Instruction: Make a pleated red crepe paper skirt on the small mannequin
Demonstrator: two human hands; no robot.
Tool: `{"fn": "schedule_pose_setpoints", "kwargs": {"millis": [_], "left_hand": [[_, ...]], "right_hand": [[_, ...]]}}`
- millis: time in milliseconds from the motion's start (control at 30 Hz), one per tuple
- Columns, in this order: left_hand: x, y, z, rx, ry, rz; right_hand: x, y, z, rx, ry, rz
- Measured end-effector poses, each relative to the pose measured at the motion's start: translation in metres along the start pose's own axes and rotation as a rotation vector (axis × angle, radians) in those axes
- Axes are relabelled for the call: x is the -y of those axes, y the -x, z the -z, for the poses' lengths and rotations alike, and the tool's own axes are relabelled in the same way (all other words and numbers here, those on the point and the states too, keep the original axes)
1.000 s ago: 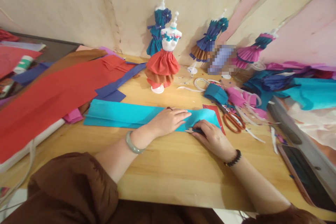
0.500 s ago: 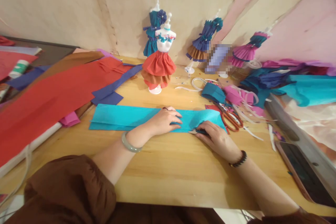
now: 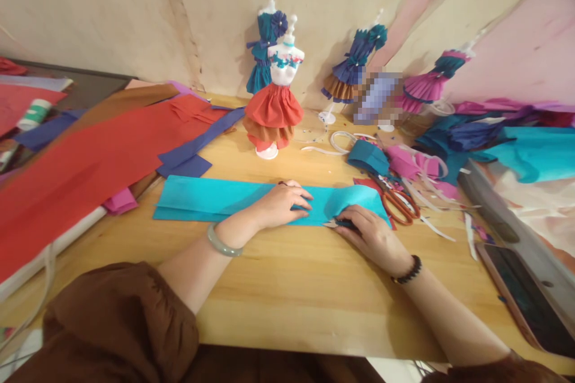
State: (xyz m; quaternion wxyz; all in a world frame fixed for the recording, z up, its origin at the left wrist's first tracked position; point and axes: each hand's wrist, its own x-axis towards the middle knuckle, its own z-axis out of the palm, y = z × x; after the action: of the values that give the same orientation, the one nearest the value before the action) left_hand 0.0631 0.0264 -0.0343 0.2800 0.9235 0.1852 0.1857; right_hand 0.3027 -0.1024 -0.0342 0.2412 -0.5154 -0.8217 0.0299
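A long strip of turquoise crepe paper [image 3: 202, 198] lies across the wooden table [image 3: 291, 287]. My left hand [image 3: 281, 203] lies flat on the strip's middle, fingers stretched out and pressing it down. My right hand [image 3: 371, 233] is closed round a small dark cutting tool [image 3: 338, 224] whose tip meets the strip's near edge. Beside that hand the strip's right end bulges up in a fold. The tool's handle is mostly hidden in my fingers.
Orange-handled scissors [image 3: 399, 203] lie just right of the strip among paper scraps. A mannequin in a red paper skirt [image 3: 275, 109] stands behind, with more dressed mannequins along the wall. Red, blue and brown sheets [image 3: 90, 155] cover the left. A phone [image 3: 523, 296] lies at right.
My left hand's fingers have drawn back a little to the left along the strip, and the strip's right end has puckered up. The right hand has stayed at the near edge.
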Motion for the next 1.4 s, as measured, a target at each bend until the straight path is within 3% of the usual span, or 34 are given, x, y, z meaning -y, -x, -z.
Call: {"fn": "schedule_pose_setpoints", "kwargs": {"millis": [233, 1400], "left_hand": [[0.0004, 0.0, 0.0004, 0.008, 0.016, 0.016], [-0.001, -0.001, 0.0014, 0.01, 0.02, 0.013]], "right_hand": [[-0.0016, 0.0019, -0.0022, -0.042, -0.027, -0.014], [0.0056, -0.0043, -0.0053, -0.011, 0.003, -0.018]]}}
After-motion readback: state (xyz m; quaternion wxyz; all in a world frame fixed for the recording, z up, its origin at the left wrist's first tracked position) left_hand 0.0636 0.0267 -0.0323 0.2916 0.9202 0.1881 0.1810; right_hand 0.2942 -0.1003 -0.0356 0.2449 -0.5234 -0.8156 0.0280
